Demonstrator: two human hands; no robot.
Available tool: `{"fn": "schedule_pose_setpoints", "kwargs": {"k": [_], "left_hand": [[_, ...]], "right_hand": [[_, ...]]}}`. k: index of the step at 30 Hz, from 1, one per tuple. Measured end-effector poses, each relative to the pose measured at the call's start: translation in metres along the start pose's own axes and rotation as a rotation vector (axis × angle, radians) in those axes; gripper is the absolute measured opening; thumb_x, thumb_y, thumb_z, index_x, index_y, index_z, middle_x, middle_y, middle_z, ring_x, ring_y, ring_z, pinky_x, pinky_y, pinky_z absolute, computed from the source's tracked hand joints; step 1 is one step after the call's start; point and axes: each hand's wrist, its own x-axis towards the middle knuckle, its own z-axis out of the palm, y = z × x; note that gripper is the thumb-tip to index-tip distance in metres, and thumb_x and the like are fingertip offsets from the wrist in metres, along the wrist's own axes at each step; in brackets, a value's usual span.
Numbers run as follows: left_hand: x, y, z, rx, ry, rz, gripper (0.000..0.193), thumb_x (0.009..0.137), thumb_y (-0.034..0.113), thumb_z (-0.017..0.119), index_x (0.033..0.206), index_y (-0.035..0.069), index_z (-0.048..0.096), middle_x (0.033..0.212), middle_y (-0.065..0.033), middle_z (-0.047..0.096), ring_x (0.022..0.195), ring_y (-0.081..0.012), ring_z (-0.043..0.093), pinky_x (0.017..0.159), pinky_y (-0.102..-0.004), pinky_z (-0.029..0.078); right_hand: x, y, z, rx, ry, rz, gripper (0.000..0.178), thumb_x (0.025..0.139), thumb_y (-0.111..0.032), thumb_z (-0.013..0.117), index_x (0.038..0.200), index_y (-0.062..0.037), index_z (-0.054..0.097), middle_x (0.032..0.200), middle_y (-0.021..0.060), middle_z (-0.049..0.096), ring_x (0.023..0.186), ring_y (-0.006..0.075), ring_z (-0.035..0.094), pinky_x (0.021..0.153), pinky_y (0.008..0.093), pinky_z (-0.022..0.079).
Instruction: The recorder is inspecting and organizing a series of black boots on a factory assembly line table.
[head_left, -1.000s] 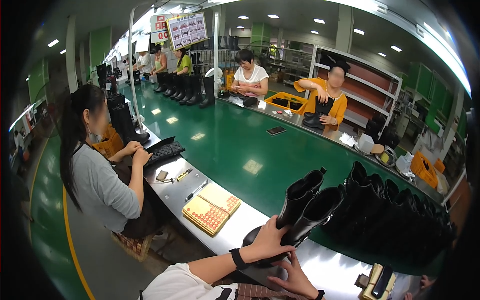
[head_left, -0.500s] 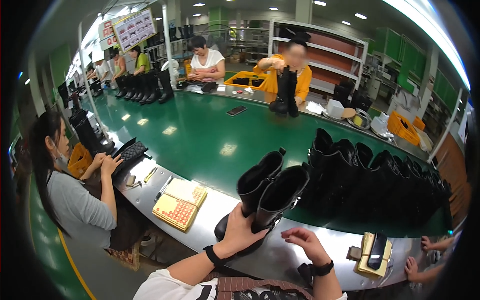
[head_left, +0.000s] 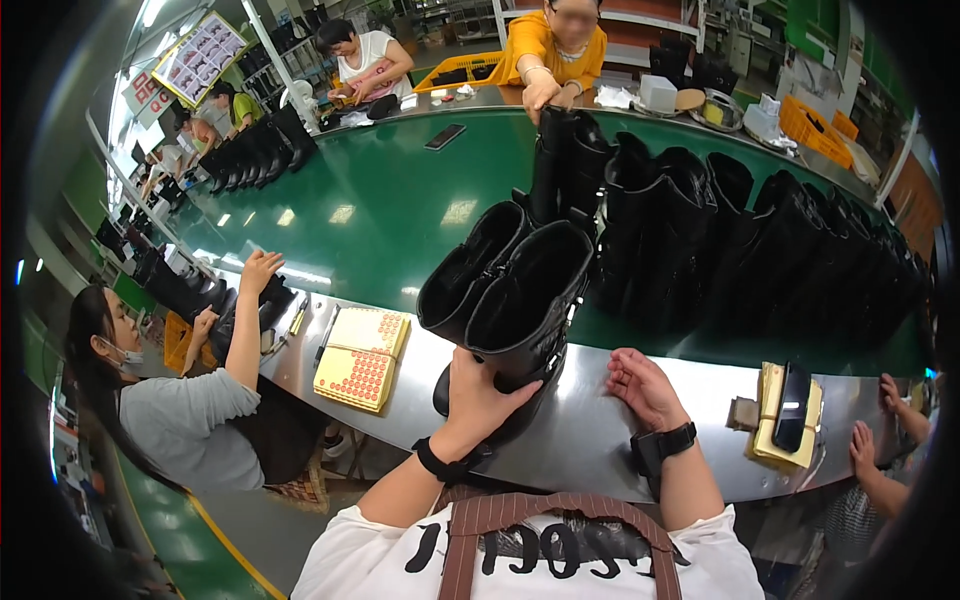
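Note:
A pair of tall black boots [head_left: 535, 300] stands upright on the metal edge in front of me, openings up, with buckles on the outer side. My left hand [head_left: 483, 398] is wrapped round the lower shafts from the near side, thumb stretched to the right. To the right of the pair, just apart from it, is my right hand [head_left: 645, 388]. Its fingers are curled and bunched near the thumb; anything between them is too small to see.
A long row of black boots [head_left: 760, 250] fills the green table's right side. A yellow pad with red round stickers [head_left: 362, 358] lies left; a phone [head_left: 792, 405] rests on another pad at right. Opposite, a person in orange [head_left: 555, 50] reaches to boots. Another person [head_left: 190, 420] sits left.
My view has tipped down. The person in orange has brought a boot pair forward to the row's left end. My right hand's fingers have curled in. The person at left has raised a hand.

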Motion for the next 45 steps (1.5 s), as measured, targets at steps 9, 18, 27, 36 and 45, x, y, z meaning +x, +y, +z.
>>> {"fn": "schedule_pose_setpoints", "kwargs": {"k": [9, 18, 27, 36, 45], "left_hand": [[0.033, -0.021, -0.056, -0.075, 0.232, -0.174, 0.058, 0.068, 0.024, 0.086, 0.113, -0.004, 0.061, 0.113, -0.0153, 0.061, 0.105, -0.0285, 0.059, 0.091, -0.0373, 0.047], [0.176, -0.112, -0.083, 0.296, 0.453, 0.008, 0.058, 0.066, 0.031, 0.084, 0.107, -0.006, 0.065, 0.121, -0.0183, 0.048, 0.109, -0.0352, 0.052, 0.093, -0.0397, 0.045], [0.367, -0.183, 0.036, -0.074, 0.319, -0.514, 0.062, 0.086, 0.038, 0.054, 0.135, 0.002, 0.039, 0.126, -0.0212, 0.049, 0.117, -0.0403, 0.047, 0.099, -0.0520, 0.037], [0.465, -0.304, 0.189, 0.606, 0.410, -0.271, 0.077, 0.076, 0.055, 0.068, 0.143, 0.028, 0.041, 0.149, -0.0251, 0.025, 0.133, -0.0464, 0.032, 0.107, -0.0635, 0.022], [0.443, -0.337, 0.166, 0.405, 0.239, -0.152, 0.081, 0.077, 0.054, 0.067, 0.144, 0.019, 0.037, 0.147, -0.0237, 0.031, 0.133, -0.0444, 0.034, 0.107, -0.0610, 0.026]], "right_hand": [[0.001, 0.000, 0.002, 0.011, 0.007, 0.007, 0.013, 0.097, -0.016, 0.055, 0.104, -0.0048, 0.058, 0.092, 0.0045, 0.062, 0.078, 0.0109, 0.059, 0.077, 0.0268, 0.052], [0.000, -0.003, 0.004, 0.033, 0.028, 0.028, 0.013, 0.098, -0.014, 0.053, 0.104, -0.0033, 0.057, 0.090, 0.0047, 0.060, 0.079, 0.0121, 0.059, 0.080, 0.0313, 0.053], [0.004, -0.008, -0.009, 0.226, 0.027, 0.139, 0.015, 0.099, -0.015, 0.048, 0.106, -0.0035, 0.054, 0.096, 0.0092, 0.059, 0.085, 0.0165, 0.057, 0.088, 0.0410, 0.051], [0.003, -0.006, -0.021, 0.281, -0.026, 0.156, 0.021, 0.098, -0.019, 0.051, 0.110, -0.0028, 0.054, 0.101, 0.0144, 0.057, 0.095, 0.0246, 0.056, 0.090, 0.0481, 0.046], [0.006, -0.009, -0.019, 0.280, -0.104, 0.172, 0.022, 0.100, -0.016, 0.047, 0.115, -0.0007, 0.052, 0.108, 0.0156, 0.057, 0.091, 0.0199, 0.058, 0.092, 0.0441, 0.047]]}}
